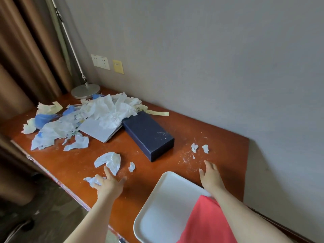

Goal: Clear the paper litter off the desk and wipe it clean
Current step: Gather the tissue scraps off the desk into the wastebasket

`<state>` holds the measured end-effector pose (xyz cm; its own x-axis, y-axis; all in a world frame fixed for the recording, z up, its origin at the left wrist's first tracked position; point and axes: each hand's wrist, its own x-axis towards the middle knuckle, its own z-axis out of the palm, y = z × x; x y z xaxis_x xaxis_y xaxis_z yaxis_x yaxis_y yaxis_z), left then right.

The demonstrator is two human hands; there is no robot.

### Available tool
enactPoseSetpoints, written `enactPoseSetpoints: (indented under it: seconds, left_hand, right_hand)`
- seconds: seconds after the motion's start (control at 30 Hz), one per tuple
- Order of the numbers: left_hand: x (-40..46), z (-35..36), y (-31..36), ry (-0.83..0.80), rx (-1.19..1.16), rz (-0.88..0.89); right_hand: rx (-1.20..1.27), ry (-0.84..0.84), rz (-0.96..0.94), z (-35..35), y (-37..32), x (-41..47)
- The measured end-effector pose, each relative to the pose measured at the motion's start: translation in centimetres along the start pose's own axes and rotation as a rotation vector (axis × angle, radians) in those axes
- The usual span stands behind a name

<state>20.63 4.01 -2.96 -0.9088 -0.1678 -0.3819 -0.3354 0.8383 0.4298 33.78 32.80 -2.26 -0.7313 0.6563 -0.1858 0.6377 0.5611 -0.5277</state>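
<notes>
A big heap of crumpled white, blue and yellowish paper point(91, 116) covers the far left of the reddish-brown desk point(157, 172). My left hand point(109, 184) is spread flat with straight fingers, between a crumpled white piece point(109, 161) ahead of it and a small scrap point(91, 180) by its left side. Another small scrap point(131, 167) lies to its right. My right hand point(210, 174) hovers open over the desk, below two tiny scraps point(199, 148) and fine crumbs. A red cloth point(206, 223) lies on a white tray point(163, 204) at the near edge.
A dark blue box point(149, 135) lies mid-desk beside a grey booklet point(98, 130) half under the heap. A lamp base point(85, 91) stands in the far left corner by brown curtains. The grey wall runs along the desk's back; the desk ends at the right.
</notes>
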Motion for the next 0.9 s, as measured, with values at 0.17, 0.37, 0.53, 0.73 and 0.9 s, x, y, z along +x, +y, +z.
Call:
enactPoseSetpoints:
  seconds: [0.17, 0.37, 0.53, 0.73, 0.9]
  left_hand:
    - [2.0, 1.1, 1.7, 0.068, -0.015, -0.007]
    - [4.6, 1.7, 2.8, 0.058, 0.001, -0.006]
    - [5.2, 2.2, 2.9, 0.071, 0.077, 0.147]
    - [4.2, 2.3, 3.9, 0.052, -0.094, 0.288]
    - [3.1, 2.5, 4.6, 0.054, -0.133, 0.406]
  right_hand:
    - [-0.012, 0.06, 0.049, -0.2, 0.5, 5.3]
    - [-0.158, -0.039, -0.044, 0.6, -0.6, 10.0]
    - [-0.171, -0.107, -0.13, 2.3, -1.1, 11.1]
    - [-0.023, 0.043, -0.149, 2.9, -1.2, 10.0]
    - [0.007, 0.059, -0.157, 2.5, -1.1, 8.7]
